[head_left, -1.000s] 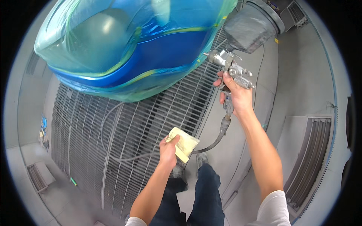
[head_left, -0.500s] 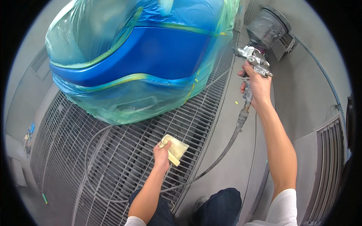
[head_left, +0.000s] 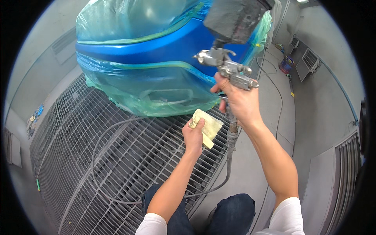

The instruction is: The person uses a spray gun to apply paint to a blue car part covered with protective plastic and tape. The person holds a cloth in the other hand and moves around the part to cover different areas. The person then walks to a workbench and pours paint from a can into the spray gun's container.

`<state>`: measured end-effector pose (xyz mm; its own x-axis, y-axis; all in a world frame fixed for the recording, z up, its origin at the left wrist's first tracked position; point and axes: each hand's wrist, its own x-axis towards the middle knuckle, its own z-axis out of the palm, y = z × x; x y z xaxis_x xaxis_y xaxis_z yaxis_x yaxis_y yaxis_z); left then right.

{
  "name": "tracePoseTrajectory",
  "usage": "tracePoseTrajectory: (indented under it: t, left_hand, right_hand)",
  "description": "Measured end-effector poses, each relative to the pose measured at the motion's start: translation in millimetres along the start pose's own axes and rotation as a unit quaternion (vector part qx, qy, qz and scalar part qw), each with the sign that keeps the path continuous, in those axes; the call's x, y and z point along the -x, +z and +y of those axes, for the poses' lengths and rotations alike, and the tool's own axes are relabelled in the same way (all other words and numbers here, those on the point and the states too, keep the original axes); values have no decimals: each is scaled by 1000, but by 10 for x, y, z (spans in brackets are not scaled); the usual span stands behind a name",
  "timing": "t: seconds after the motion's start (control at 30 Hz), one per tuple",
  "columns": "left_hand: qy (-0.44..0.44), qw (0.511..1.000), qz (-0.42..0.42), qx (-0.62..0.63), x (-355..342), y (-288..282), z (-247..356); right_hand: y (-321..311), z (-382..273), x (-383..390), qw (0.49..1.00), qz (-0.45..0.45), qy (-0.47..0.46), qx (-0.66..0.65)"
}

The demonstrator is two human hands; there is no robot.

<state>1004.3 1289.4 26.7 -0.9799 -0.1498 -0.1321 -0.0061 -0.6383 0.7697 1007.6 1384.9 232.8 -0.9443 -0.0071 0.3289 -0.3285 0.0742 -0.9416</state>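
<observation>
My right hand [head_left: 242, 100] is closed round the grip of a metal spray gun [head_left: 227, 67], its fingers at the trigger. On top of the gun sits a dark, paint-smeared cup [head_left: 237, 20], and the nozzle points left across a blue car body panel [head_left: 156, 42]. Green-tinted masking film [head_left: 137, 84] wraps the car above and below that panel, edged with tape. Lower and to the left, my left hand [head_left: 192, 135] pinches a folded pale yellow cloth [head_left: 209, 125], held apart from the car over the floor grating.
From the gun's grip an air hose [head_left: 227, 172] hangs down and loops over the metal floor grating [head_left: 129, 156]. A dark bucket [head_left: 286, 64] stands by the right wall, near a vent panel [head_left: 307, 64]. Small blue scraps [head_left: 37, 113] lie at the far left.
My right hand has brought the spray gun left, in front of the blue panel. My left hand has moved up and right with the cloth. The view has shifted.
</observation>
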Motion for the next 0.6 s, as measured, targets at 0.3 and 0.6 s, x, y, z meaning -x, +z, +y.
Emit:
tracePoseTrajectory:
  t: [0.3,0.6]
  left_hand:
    - [-105,994,26,-23,218,-300,-23]
    - [-55,997,17,-56,235,-379,140]
  right_hand:
    - [-593,510,-87,992,119,-25,22]
    - [-1061,930,204,950,303,-9,71]
